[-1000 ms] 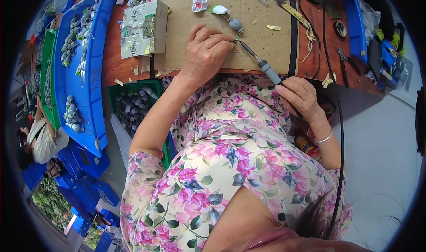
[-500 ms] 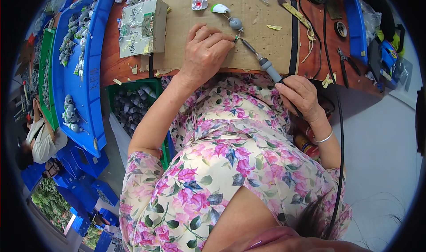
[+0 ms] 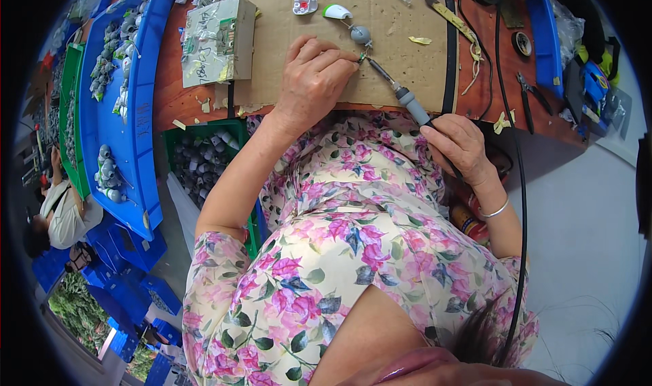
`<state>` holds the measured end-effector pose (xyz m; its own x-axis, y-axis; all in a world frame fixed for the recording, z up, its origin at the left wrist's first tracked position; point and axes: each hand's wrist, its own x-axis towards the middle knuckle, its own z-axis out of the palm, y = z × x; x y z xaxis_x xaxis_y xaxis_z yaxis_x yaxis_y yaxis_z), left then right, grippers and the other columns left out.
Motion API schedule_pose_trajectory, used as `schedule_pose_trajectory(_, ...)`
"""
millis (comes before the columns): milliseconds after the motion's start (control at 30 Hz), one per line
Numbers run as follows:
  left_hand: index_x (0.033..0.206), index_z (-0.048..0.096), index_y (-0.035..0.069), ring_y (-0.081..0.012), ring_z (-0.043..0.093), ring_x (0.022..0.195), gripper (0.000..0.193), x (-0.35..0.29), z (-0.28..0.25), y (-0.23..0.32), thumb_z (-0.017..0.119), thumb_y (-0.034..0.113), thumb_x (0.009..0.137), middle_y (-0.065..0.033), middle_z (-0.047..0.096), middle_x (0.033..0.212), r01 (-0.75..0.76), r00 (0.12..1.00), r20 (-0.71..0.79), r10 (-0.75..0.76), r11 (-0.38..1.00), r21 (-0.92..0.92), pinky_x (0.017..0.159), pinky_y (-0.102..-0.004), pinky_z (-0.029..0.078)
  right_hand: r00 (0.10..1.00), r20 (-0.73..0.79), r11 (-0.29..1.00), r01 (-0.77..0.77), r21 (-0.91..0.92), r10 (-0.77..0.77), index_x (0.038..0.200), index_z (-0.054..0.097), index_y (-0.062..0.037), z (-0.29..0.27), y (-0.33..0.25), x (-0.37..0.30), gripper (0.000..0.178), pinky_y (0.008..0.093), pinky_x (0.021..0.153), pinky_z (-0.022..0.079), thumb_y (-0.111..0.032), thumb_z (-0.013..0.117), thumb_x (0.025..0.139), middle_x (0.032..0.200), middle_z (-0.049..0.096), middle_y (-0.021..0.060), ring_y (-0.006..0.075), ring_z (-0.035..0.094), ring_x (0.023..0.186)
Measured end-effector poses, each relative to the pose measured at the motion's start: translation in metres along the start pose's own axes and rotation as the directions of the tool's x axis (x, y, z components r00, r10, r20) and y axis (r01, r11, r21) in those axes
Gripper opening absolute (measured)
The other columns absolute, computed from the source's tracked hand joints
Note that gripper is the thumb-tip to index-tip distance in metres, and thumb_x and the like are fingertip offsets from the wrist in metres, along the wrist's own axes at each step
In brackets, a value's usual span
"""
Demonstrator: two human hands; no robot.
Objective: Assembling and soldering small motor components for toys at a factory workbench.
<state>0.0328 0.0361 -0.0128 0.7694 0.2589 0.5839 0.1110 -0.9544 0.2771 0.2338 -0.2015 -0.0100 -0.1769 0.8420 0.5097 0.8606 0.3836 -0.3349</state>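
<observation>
My left hand rests on the brown cardboard sheet, its fingers pinching a tiny green part that looks like a circuit board. In my right hand is a soldering iron with a grey grip, held near its cord end. The iron's tip points up and left and meets the green part or sits right at it. Just beyond lies a round grey plastic piece, next to a white-and-green plastic shell. Farther off is a white square part with a red centre.
A pale box stands left of the cardboard. Blue trays and a green bin hold many grey parts. Pliers, tape rolls and a black cable are to the right. Another person is far left.
Almost nothing differs. My right hand and the soldering iron have shifted very slightly left; the left hand keeps its pinch at the same spot.
</observation>
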Motion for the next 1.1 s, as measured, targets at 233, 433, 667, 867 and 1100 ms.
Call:
schedule_pose_trajectory(233, 0.081, 0.068, 0.011, -0.0187, 0.062, 0.091, 0.008, 0.001, -0.001, 0.0, 0.072, 0.006, 0.075, 0.0027, 0.072, 0.094, -0.007, 1.0, -0.002, 0.007, 1.0, -0.004, 0.095, -0.037, 0.045, 1.0, 0.004, 1.0, 0.0, -0.011, 0.0, 0.115, 0.066, -0.0104, -0.001, -0.001, 0.001, 0.059, 0.036, 0.07, 0.056, 0.006, 0.078, 0.06, 0.099, 0.063, 0.0063, 0.0269, 0.065, 0.088)
schedule_pose_trajectory(433, 0.081, 0.068, 0.01, -0.0191, 0.062, 0.09, 0.008, 0.001, -0.001, 0.0, 0.072, 0.006, 0.075, 0.0023, 0.072, 0.094, -0.012, 1.0, -0.006, 0.012, 1.0, -0.012, 0.093, -0.0366, 0.045, 1.0, 0.013, 1.0, -0.004, -0.02, 0.004, 0.116, 0.066, -0.0103, 0.0, -0.001, 0.001, 0.06, 0.0361, 0.069, 0.055, 0.006, 0.078, 0.06, 0.099, 0.063, 0.0062, 0.0266, 0.065, 0.087)
schedule_pose_trajectory(667, 0.081, 0.068, 0.01, -0.0194, 0.062, 0.09, 0.009, 0.001, 0.0, -0.002, 0.072, 0.005, 0.075, 0.0018, 0.072, 0.093, -0.016, 1.0, -0.008, 0.016, 1.0, -0.021, 0.091, -0.0356, 0.046, 1.0, 0.015, 1.0, -0.006, -0.016, 0.006, 0.116, 0.066, -0.0101, 0.0, 0.0, -0.001, 0.06, 0.0361, 0.069, 0.055, 0.006, 0.078, 0.06, 0.099, 0.062, 0.0063, 0.0267, 0.065, 0.086)
schedule_pose_trajectory(867, 0.082, 0.068, 0.009, -0.0199, 0.062, 0.089, 0.009, 0.001, 0.001, -0.002, 0.073, 0.005, 0.075, 0.0016, 0.072, 0.093, -0.022, 1.0, -0.016, 0.021, 0.999, -0.031, 0.09, -0.0358, 0.047, 1.0, 0.005, 1.0, 0.015, -0.009, -0.015, 0.115, 0.066, -0.0083, -0.004, -0.004, -0.003, 0.057, 0.0372, 0.069, 0.055, 0.007, 0.077, 0.061, 0.099, 0.062, 0.0079, 0.028, 0.065, 0.086)
schedule_pose_trajectory(1100, 0.084, 0.068, 0.01, -0.0207, 0.063, 0.089, 0.011, -0.003, -0.005, -0.004, 0.074, 0.006, 0.077, 0.0014, 0.072, 0.093, 0.013, 0.998, -0.057, -0.018, 0.997, -0.082, 0.087, -0.0369, 0.047, 0.991, -0.134, 0.997, 0.01, -0.074, -0.02, 0.119, 0.063, -0.0095, -0.013, -0.002, 0.01, 0.048, 0.0358, 0.067, 0.054, 0.0, 0.076, 0.074, 0.097, 0.062, 0.0081, 0.0267, 0.064, 0.082)
